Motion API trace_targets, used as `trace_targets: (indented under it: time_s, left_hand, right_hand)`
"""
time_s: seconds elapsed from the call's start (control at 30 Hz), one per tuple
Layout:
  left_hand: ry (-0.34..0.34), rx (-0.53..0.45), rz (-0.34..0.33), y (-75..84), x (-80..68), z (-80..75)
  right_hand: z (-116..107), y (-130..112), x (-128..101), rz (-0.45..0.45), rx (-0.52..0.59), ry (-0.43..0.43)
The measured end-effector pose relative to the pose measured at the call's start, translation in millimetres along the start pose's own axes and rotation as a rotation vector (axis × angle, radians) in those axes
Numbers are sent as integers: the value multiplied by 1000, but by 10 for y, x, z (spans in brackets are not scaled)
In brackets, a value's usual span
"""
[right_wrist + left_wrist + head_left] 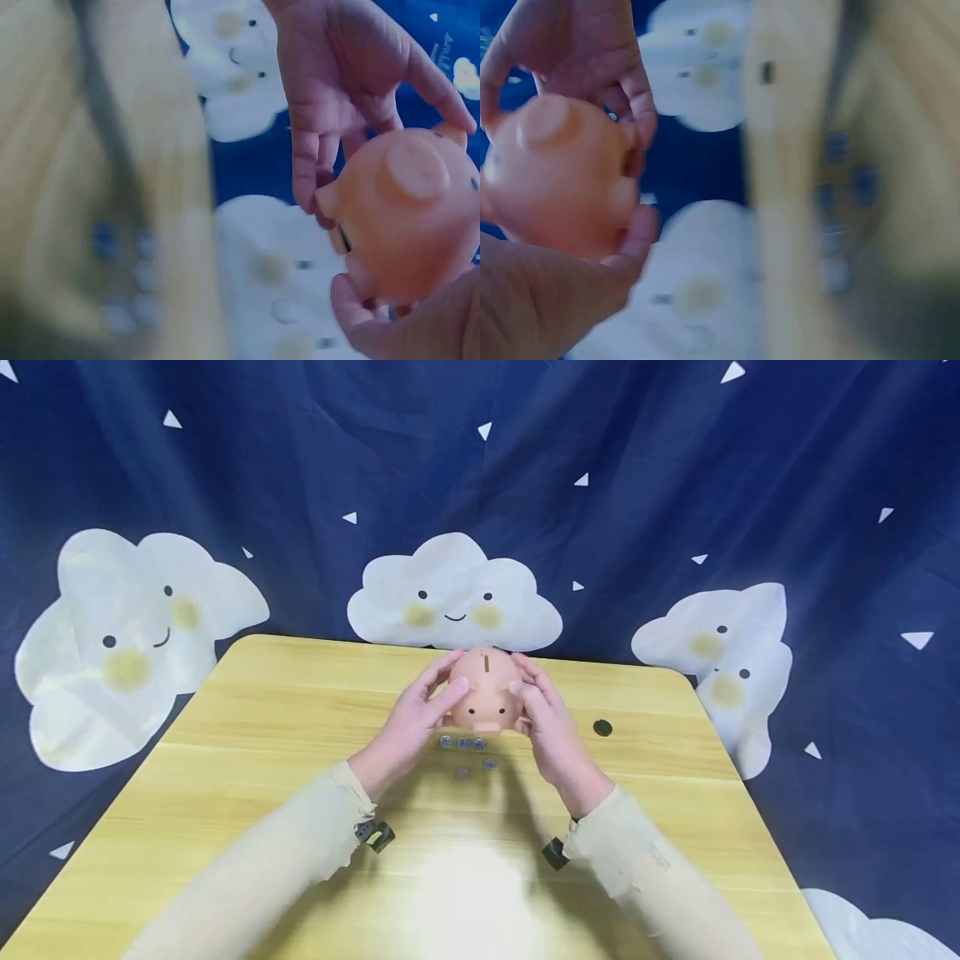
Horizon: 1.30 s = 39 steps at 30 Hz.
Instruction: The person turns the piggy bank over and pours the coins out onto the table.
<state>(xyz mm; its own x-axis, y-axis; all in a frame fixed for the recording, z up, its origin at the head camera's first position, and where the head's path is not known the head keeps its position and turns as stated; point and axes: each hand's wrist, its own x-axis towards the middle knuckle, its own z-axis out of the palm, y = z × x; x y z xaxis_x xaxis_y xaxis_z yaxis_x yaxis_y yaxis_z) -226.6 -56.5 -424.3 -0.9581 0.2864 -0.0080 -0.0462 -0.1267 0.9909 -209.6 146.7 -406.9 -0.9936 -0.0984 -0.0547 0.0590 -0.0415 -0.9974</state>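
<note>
Both hands hold a pink piggy bank by its sides, its snout toward me and the coin slot in its top showing. The left hand grips the left side, thumb near one ear. On the opposite side, the right hand has its thumb by the other ear. In the right wrist view the piggy bank appears raised off the table, with a dark patch on its underside. Several silvery coins lie on the table just in front of it. They look blurred in both wrist views.
A dark round disc lies on the wooden table, to the right of the right hand. Behind the table's far edge hangs a dark blue curtain with white clouds and triangles.
</note>
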Motion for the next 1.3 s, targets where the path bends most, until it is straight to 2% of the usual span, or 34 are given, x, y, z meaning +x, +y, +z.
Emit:
trace_targets:
  time_s: [0.07,0.13,0.2,0.27,0.33,0.47,0.6,0.73,0.8,0.87,0.93,0.97,1.03,1.07,1.17,1.3]
  left_hand:
    - [-6,-14,-78,-94,-11,-32]
    - [-11,-39,-185,-256,-6,-71]
    - [-9,-76,-255,-433,-11,-101]
    - [-16,-99,-254,-549,3,-114]
    - [-20,-116,-241,-588,21,-122]
    - [-30,-138,-266,-559,21,-114]
    - [-22,-128,-265,-534,26,-41]
    - [13,-76,-263,-374,-3,80]
    - [60,9,-204,-232,-48,155]
    - [111,109,-119,-54,-113,236]
    - [170,222,-43,70,-151,299]
    - [192,271,-29,99,-164,311]
    - [218,281,-71,119,-193,309]
    - [232,281,-107,88,-193,281]
    - [251,218,-200,-26,-179,172]
    - [243,165,-204,-88,-128,66]
  right_hand:
    - [-16,123,15,51,2,-30]
    - [-26,279,43,144,5,-62]
    - [-28,444,61,205,11,-79]
    - [-27,538,78,227,24,-62]
    - [-34,554,90,221,16,-51]
    - [-61,514,83,241,-16,-51]
    - [-114,492,81,245,-25,-41]
    - [-148,437,58,257,18,-29]
    - [-130,370,7,212,78,-19]
    - [-95,334,-41,121,178,-17]
    - [-56,337,-80,41,304,-48]
    - [-37,366,-95,32,364,-74]
    - [-3,479,-104,78,449,-145]
    - [17,539,-97,130,477,-178]
    - [82,693,-59,247,501,-221]
    - [147,743,12,247,490,-189]
